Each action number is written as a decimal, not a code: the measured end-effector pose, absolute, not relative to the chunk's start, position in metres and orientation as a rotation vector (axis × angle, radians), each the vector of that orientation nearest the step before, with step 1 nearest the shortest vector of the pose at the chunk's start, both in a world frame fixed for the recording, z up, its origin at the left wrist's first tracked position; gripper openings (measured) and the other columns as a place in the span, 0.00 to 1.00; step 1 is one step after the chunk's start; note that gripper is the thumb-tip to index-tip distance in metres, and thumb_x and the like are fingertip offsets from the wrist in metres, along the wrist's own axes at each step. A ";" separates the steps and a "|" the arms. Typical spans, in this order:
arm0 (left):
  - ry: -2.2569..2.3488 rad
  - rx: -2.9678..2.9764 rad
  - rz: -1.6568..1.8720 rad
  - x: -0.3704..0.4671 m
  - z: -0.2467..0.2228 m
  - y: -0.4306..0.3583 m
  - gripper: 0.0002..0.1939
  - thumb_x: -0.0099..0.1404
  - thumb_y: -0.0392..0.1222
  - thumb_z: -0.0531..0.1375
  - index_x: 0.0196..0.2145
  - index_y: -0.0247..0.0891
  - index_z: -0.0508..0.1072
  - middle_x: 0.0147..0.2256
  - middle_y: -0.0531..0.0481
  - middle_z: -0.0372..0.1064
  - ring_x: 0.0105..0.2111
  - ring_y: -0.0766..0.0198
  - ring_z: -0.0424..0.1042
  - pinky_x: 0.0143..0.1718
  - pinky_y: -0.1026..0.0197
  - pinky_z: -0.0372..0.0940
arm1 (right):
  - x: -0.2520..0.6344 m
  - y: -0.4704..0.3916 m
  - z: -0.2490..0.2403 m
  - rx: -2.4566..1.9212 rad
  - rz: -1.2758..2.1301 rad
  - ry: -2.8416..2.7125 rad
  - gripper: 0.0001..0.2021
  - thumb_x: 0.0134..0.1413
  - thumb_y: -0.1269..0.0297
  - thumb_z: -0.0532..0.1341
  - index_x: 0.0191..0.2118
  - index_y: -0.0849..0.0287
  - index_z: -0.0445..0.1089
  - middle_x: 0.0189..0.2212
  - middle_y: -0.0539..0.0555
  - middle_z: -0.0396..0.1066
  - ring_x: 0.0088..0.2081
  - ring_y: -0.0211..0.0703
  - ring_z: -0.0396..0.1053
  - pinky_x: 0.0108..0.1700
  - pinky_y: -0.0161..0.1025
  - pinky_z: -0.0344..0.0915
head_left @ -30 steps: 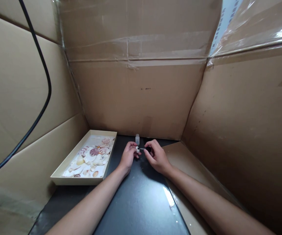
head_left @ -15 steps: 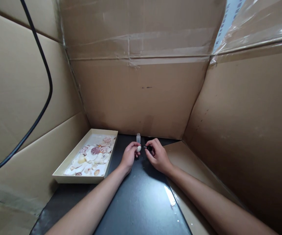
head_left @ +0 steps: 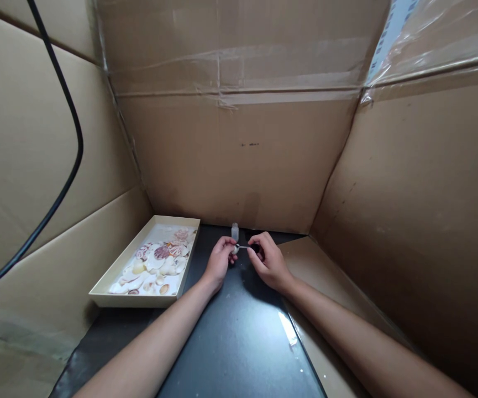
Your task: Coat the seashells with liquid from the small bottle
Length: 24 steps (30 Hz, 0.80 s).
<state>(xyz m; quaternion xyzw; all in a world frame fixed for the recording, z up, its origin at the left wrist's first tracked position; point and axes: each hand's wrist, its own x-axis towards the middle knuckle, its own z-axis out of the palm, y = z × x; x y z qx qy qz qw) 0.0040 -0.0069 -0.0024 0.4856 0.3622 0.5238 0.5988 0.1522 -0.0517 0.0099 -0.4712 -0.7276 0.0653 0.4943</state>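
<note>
Between the fingertips of my left hand (head_left: 219, 263) is a small white seashell (head_left: 236, 250). My right hand (head_left: 271, 264) pinches the black cap of a brush applicator (head_left: 256, 249). Its thin stem points left, and the dark tip meets the upper side of the shell. Just behind the shell stands a small clear bottle (head_left: 235, 232), upright and uncapped, with its lower part hidden by my left hand.
On the left, a shallow cream tray (head_left: 135, 301) holds several shells (head_left: 162, 252) on a white base. Cardboard walls (head_left: 239, 166) enclose the dark table (head_left: 239, 342). A cardboard sheet (head_left: 305, 260) lies at right, and a black cable (head_left: 79, 138) hangs at upper left.
The shell has turned in my left hand, and the brush tip has moved left from beside it onto its upper side. The view has tilted slightly.
</note>
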 end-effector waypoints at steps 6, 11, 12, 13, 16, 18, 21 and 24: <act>0.841 1.138 1.216 0.005 -0.001 -0.007 0.09 0.51 0.41 0.57 0.31 0.36 0.67 0.25 0.55 0.63 0.22 0.71 0.62 0.23 0.68 0.56 | 0.153 -0.051 0.010 -1.137 0.160 -1.769 0.05 0.57 0.66 0.55 0.40 0.57 0.63 0.35 0.52 0.62 0.26 0.35 0.60 0.31 0.34 0.60; 0.837 1.115 1.206 0.004 0.000 -0.007 0.10 0.50 0.39 0.56 0.32 0.36 0.68 0.27 0.53 0.65 0.23 0.70 0.66 0.24 0.67 0.58 | 0.153 -0.052 0.009 -1.154 0.157 -1.769 0.06 0.56 0.66 0.56 0.40 0.57 0.64 0.36 0.52 0.62 0.26 0.34 0.60 0.30 0.34 0.60; 0.835 1.114 1.209 0.004 0.000 -0.007 0.09 0.50 0.39 0.57 0.32 0.36 0.68 0.27 0.53 0.66 0.23 0.69 0.66 0.24 0.67 0.58 | 0.153 -0.052 0.009 -1.149 0.164 -1.771 0.06 0.56 0.66 0.56 0.40 0.57 0.63 0.35 0.52 0.62 0.25 0.34 0.60 0.30 0.34 0.59; 0.832 1.113 1.214 0.004 -0.001 -0.007 0.09 0.51 0.39 0.57 0.32 0.36 0.68 0.27 0.53 0.66 0.23 0.69 0.66 0.25 0.67 0.59 | 0.153 -0.052 0.009 -1.143 0.172 -1.777 0.06 0.56 0.66 0.56 0.40 0.57 0.63 0.35 0.52 0.62 0.25 0.34 0.59 0.29 0.34 0.59; 0.817 1.103 1.222 0.004 -0.002 -0.007 0.09 0.51 0.39 0.57 0.32 0.36 0.66 0.27 0.54 0.66 0.24 0.69 0.68 0.26 0.67 0.61 | 0.153 -0.052 0.009 -1.136 0.167 -1.783 0.07 0.54 0.67 0.57 0.40 0.57 0.64 0.36 0.52 0.62 0.25 0.34 0.59 0.30 0.34 0.59; 0.803 1.089 1.221 0.005 -0.002 -0.007 0.09 0.52 0.39 0.57 0.33 0.37 0.65 0.27 0.55 0.65 0.24 0.69 0.69 0.27 0.66 0.63 | 0.153 -0.051 0.009 -1.137 0.165 -1.775 0.06 0.54 0.68 0.57 0.40 0.57 0.63 0.35 0.52 0.62 0.25 0.34 0.59 0.30 0.34 0.59; 0.787 1.061 1.227 0.005 -0.002 -0.007 0.08 0.52 0.38 0.57 0.33 0.37 0.64 0.26 0.56 0.65 0.25 0.69 0.70 0.30 0.65 0.65 | 0.153 -0.051 0.009 -1.128 0.169 -1.782 0.06 0.55 0.67 0.56 0.39 0.57 0.63 0.35 0.52 0.62 0.26 0.35 0.60 0.30 0.34 0.59; 0.795 1.039 1.238 0.006 -0.001 -0.007 0.09 0.53 0.37 0.58 0.33 0.37 0.63 0.26 0.56 0.64 0.25 0.68 0.71 0.31 0.64 0.67 | 0.152 -0.051 0.009 -1.135 0.162 -1.778 0.07 0.53 0.68 0.57 0.40 0.57 0.64 0.36 0.52 0.62 0.25 0.34 0.59 0.29 0.34 0.59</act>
